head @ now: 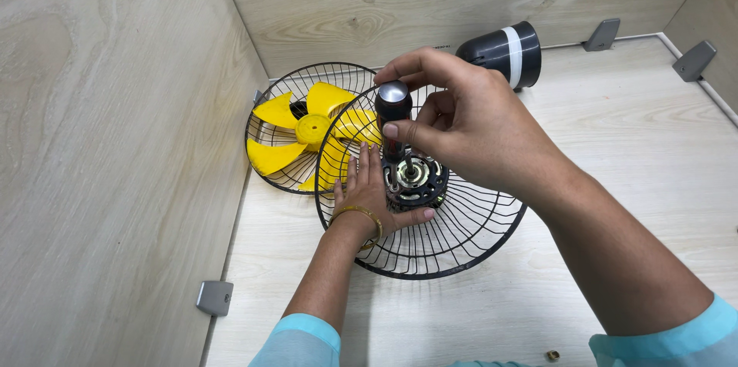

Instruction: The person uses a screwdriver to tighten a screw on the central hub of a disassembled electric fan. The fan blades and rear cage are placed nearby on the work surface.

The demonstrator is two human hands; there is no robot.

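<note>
Pale wood panels wall in our bench (630, 144) on the left and at the back, with small grey brackets where panel meets top. From the single head view, we look straight down on a black wire fan guard (461, 240) lying dished upward in the middle of the bench, and at its hub sits the fan motor (415, 179), its bare shaft pointing up toward us. Our left hand (367, 194) lies flat inside the guard, fingers together and pressed against the motor's left side, thumb curled under its near edge, so it is the hand touching the motor itself. Our right hand (461, 125) comes in from the right and above, with thumb and fingers clamped on the black handle of a screwdriver (393, 109) whose silver cap faces us. The tool's long axis runs nearly upright, leaning a little toward the back wall, and its tip, hidden behind our thumb, comes down just left of the shaft onto the motor's upper face. So the motor lies directly below the right fingers, along the line of the tool. Behind and to the left, a second guard holds the yellow fan blade (304, 132), touching the first guard's rim. A black cover (503, 52) with a white band lies on its side near the back wall.
</note>
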